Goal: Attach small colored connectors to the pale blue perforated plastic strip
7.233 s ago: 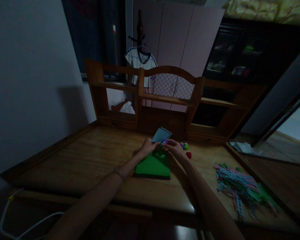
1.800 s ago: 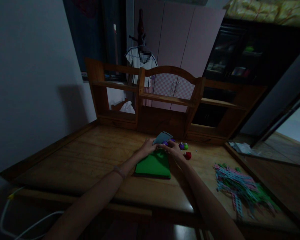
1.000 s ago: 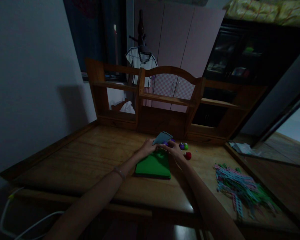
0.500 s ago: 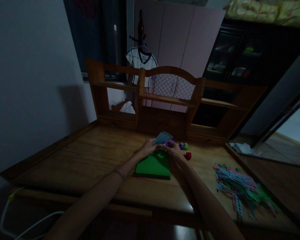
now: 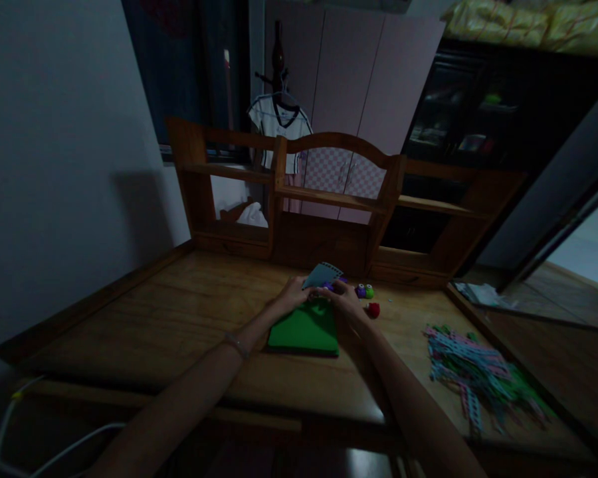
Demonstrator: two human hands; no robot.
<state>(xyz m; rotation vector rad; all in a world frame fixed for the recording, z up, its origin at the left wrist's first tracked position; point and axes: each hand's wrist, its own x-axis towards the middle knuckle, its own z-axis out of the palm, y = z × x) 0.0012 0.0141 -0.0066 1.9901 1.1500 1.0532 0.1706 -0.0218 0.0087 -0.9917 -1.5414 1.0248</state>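
A light blue sheet (image 5: 321, 273) with a row of dark holes along its far edge stands tilted above the table. My left hand (image 5: 293, 295) has its fingers closed on the sheet's lower left side. Close beside it, my right hand (image 5: 345, 299) is pinched around a small purple piece (image 5: 327, 286), whose shape is mostly hidden by the fingers. Both hands meet over the far end of a stack of green sheets (image 5: 303, 328) lying flat on the wooden table.
Right of my hands are two small owl-like figures, one purple (image 5: 361, 291) and one green (image 5: 369, 291), and a red piece (image 5: 373, 310). A heap of cut, perforated strips (image 5: 471, 365) lies at the table's right. The wooden shelf (image 5: 329, 192) borders the back.
The view has shifted very slightly. Both hands keep their hold on the light blue sheet and purple piece, with hardly any finger movement.
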